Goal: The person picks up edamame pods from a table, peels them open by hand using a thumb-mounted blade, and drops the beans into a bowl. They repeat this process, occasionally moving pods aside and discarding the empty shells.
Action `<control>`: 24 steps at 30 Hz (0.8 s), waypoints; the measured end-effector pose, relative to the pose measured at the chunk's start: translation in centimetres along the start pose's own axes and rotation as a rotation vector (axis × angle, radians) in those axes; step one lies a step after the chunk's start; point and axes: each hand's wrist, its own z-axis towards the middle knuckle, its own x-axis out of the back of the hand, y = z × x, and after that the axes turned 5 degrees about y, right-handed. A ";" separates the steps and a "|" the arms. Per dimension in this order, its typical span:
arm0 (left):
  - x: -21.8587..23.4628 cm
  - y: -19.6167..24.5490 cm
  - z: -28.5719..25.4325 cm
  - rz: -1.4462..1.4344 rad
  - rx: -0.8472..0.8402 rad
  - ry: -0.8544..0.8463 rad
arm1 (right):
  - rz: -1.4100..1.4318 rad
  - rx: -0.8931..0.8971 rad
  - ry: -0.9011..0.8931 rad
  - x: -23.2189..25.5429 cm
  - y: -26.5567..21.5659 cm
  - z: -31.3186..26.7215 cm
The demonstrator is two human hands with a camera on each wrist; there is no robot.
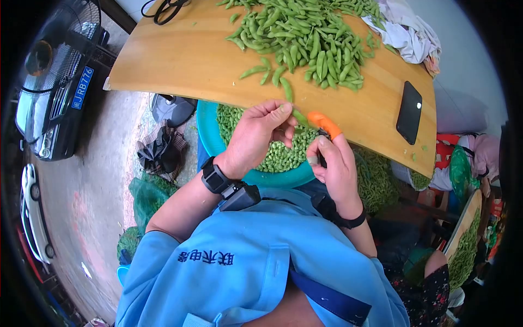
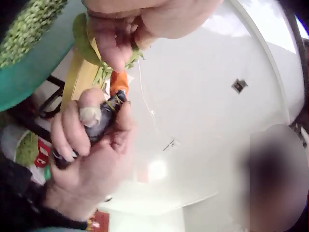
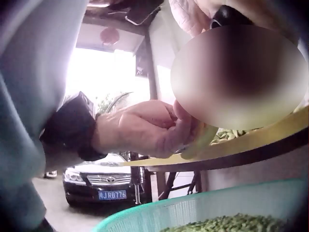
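My left hand (image 1: 280,117) pinches a green bean pod (image 1: 299,117) by its end, just off the near edge of the wooden table (image 1: 185,60). My right hand (image 1: 327,150) grips a small dark tool with an orange tip (image 1: 324,124), which meets the pod. In the left wrist view the left hand's fingers (image 2: 116,43) hold the pod (image 2: 82,41) above the orange tip (image 2: 118,82), and the right hand (image 2: 91,135) is wrapped round the tool. The right wrist view shows the left hand (image 3: 149,128) with the pod (image 3: 200,140) at the table edge.
A teal basin (image 1: 210,136) of shelled beans (image 1: 278,155) sits under both hands. On the table lie a big pile of pods (image 1: 305,38), a black phone (image 1: 409,111), black scissors (image 1: 166,8) and a cloth (image 1: 406,32). Parked cars (image 1: 54,92) stand at the left.
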 end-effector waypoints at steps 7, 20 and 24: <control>-0.6 -0.3 -0.9 0.232 -0.135 0.012 | -0.091 0.059 -0.015 -1.1 0.6 0.2; -0.4 -0.2 -1.0 0.190 -0.141 0.058 | -0.017 -0.067 -0.062 -1.3 0.6 0.3; -0.7 0.0 -1.3 0.291 -0.167 0.092 | -0.077 -0.081 -0.003 -1.7 1.2 0.6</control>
